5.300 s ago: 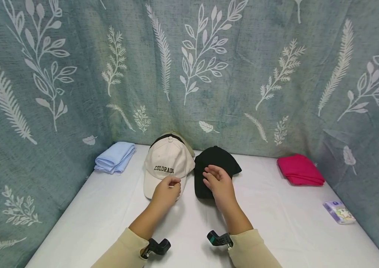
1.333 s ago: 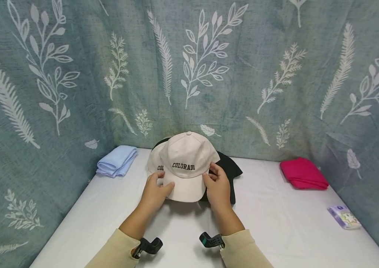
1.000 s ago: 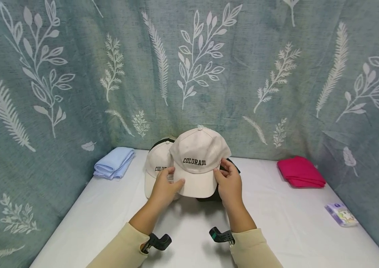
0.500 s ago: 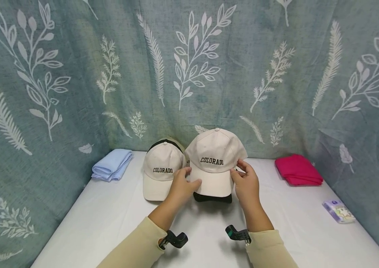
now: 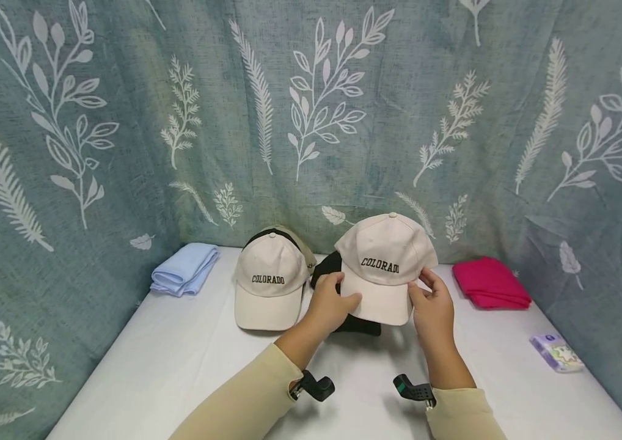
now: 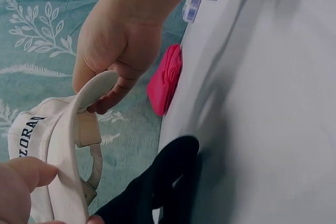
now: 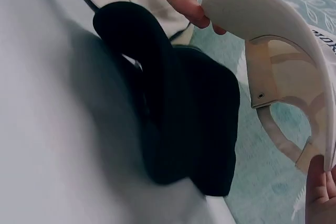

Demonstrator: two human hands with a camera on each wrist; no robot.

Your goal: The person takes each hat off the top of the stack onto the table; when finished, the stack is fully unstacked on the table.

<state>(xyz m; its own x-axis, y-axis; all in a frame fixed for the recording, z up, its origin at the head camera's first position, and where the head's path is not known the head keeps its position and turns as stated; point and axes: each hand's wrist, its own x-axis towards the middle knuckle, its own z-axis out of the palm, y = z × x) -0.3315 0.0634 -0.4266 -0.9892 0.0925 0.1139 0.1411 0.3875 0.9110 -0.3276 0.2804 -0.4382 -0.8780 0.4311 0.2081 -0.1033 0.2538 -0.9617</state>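
Note:
A cream baseball cap (image 5: 385,253) lettered COLORADO hangs above the table, its brim toward me. My left hand (image 5: 332,304) pinches the brim's left edge; my right hand (image 5: 432,305) pinches the right edge. The right wrist view shows the cap's open underside and its back strap (image 7: 278,135). Below and partly behind it, a black cap (image 5: 357,326) rests on the table. To the left, another cream COLORADO cap (image 5: 269,269) sits in front of a black cap and an olive cap (image 5: 307,250), both mostly hidden.
A folded light blue cloth (image 5: 186,270) lies at the back left of the white table (image 5: 179,366). At the back right are a folded red cloth (image 5: 491,283) and a purple-and-white packet (image 5: 557,353). A leaf-patterned curtain (image 5: 311,122) stands close behind the caps.
Both hands, first empty, took hold of a cream cap from the left group. They have carried it rightward, past the front of the black cap, which shows again at its left.

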